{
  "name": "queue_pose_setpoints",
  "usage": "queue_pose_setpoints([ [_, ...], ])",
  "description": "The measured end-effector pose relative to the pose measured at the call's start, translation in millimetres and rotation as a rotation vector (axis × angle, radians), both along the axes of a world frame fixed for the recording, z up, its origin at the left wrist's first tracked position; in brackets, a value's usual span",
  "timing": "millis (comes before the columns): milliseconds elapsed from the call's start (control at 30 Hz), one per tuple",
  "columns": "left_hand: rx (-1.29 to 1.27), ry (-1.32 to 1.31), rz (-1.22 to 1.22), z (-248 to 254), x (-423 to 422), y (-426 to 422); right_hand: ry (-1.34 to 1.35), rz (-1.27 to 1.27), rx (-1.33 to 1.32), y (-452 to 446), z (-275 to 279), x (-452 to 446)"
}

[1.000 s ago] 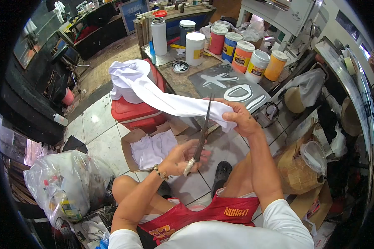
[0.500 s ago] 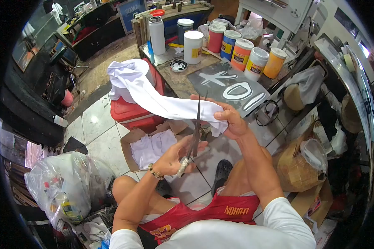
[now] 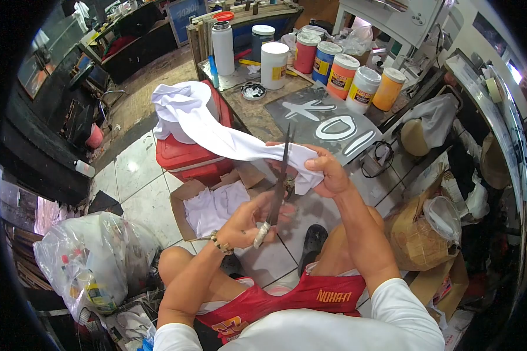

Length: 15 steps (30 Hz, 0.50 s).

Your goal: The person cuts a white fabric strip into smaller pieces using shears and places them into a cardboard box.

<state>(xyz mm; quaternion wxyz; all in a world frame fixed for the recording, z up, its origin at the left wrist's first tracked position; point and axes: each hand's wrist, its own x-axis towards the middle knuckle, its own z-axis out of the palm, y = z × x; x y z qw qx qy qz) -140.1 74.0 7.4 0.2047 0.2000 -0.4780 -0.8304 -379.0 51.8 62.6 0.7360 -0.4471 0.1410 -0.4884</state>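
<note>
Dark scissors (image 3: pixel 279 193) with wrapped, pale handles sit in my left hand (image 3: pixel 252 223), their blades pointing up across the near side of a white cloth strip (image 3: pixel 234 143). My right hand (image 3: pixel 329 172) grips the strip's end, thumb on top and fingers behind it. From there the strip runs left to a white bucket (image 3: pixel 212 105), where more of it lies bunched over the top. Under the bucket is a red cooler (image 3: pixel 187 159). White cloth pieces (image 3: pixel 215 206) lie in an open cardboard box (image 3: pixel 181 219) on the tiled floor.
A low table (image 3: pixel 240 99) holds paint jars (image 3: pixel 341 76), a white bottle (image 3: pixel 222 50) and a grey stencil sheet (image 3: pixel 298 126). At the left is a clear plastic bag (image 3: pixel 93 257) of rubbish; at the right, a taped cardboard box (image 3: pixel 418 237).
My right hand and the cloth end have shifted slightly left since the first frame. The scissor blades opened apart half a second ago and now look closer together.
</note>
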Motion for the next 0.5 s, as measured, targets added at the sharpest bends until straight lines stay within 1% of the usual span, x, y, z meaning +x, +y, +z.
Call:
queue_pose_setpoints([
  [33, -0.080, -0.061, -0.013, 2, 1, 0, -0.027, -0.062, 0.003, 2, 2, 1],
  [67, -0.161, -0.121, -0.027, 3, 1, 0, -0.028, -0.062, 0.002, 2, 1, 0],
  [100, -0.162, -0.121, -0.027, 1, 0, 1, 0.028, -0.087, 0.003, 1, -3, -2],
  [133, -0.267, -0.070, 0.018, -2, -1, 2, 0.084, -0.111, 0.004, 0, -8, -5],
  [167, -0.371, -0.018, 0.064, -3, -2, 3, 0.084, -0.111, 0.004, -1, -13, -6],
  [200, -0.371, -0.018, 0.064, -2, -4, 2, 0.208, -0.076, -0.042, -1, -17, -7],
  [233, -0.438, 0.041, 0.107, 0, -6, 0, 0.331, -0.042, -0.087, -1, -19, -9],
  [267, -0.503, 0.101, 0.147, 1, -7, -1, 0.327, -0.047, -0.086, 0, -21, -9],
  [300, -0.502, 0.099, 0.143, -2, -7, -1, 0.382, -0.062, -0.096, 1, -18, -7],
  [333, -0.390, 0.063, 0.132, -8, -6, -2, 0.438, -0.076, -0.108, 1, -16, -7],
  [367, -0.277, 0.028, 0.123, -13, -4, -4, 0.417, -0.137, -0.073, -1, -25, -8],
  [400, -0.278, 0.026, 0.122, -17, -1, -6, 0.415, -0.138, -0.073, -2, -23, -10],
  [467, -0.074, -0.019, -0.009, -22, 4, -9, 0.316, -0.130, 0.006, -4, -16, -15],
  [500, -0.074, -0.020, -0.010, -18, 3, -8, 0.294, -0.154, -0.013, -2, -10, -13],
])
